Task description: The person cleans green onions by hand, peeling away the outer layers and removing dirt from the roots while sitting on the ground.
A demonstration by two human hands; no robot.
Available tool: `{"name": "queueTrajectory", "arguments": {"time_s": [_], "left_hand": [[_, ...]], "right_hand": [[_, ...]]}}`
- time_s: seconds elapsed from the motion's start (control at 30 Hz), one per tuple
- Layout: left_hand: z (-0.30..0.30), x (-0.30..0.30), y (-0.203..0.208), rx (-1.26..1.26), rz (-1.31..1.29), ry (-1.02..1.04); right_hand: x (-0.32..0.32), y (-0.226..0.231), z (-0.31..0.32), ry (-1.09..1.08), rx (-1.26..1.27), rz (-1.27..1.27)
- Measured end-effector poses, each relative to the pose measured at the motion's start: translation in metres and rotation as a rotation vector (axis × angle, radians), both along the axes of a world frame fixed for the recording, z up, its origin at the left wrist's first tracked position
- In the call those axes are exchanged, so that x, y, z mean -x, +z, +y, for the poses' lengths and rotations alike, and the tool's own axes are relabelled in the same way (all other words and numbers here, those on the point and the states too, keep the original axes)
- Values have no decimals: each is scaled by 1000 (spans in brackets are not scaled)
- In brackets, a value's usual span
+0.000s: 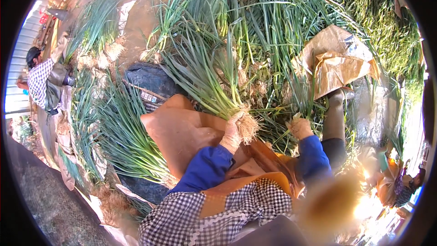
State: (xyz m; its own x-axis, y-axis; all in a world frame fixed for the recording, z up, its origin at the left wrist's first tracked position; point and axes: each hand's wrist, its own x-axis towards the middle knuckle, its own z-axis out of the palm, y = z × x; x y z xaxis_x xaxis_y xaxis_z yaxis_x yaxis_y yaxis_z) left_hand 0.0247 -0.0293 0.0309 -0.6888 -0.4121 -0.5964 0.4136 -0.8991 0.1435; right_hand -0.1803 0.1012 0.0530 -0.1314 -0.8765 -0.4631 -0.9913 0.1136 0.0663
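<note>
Mid-frame, the left hand (232,133) grips long green onions (222,103) near their hairy roots (247,126). The right hand (300,128) is right of centre; I can't tell if it's closed.

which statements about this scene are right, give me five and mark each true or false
1. The left hand grips a bunch of green stalks near its roots. True.
2. The right hand grips that bunch too. False: it is apart from the bunch.
3. The sleeves at the wrists are red. False: they are blue.
4. A brown sheet lies under the left forearm. True.
5. Another person is near the picture's left edge. True.
</note>
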Motion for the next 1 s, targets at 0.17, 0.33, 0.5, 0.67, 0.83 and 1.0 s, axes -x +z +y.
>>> {"name": "queueTrajectory", "arguments": {"time_s": [0.17,0.33,0.5,0.67,0.83,1.0], "left_hand": [[5,-9,9,-31,57,53],[4,3,-5,-32,-71,-4],[7,-2,-29,27,-227,-102],[16,24,-28,20,-280,2],[-23,-6,-38,38,-202,178],[-20,-1,-2,7,-43,5]], "right_hand": [[-33,1,-103,-605,131,-1188],[-59,-94,-185,-782,572,-1449],[-77,-81,-140,-392,699,-378],[-66,-74,-64,-810,660,-799],[-19,6,18,-1300,556,-1394],[12,-7,-17,-248,21,-402]]}}
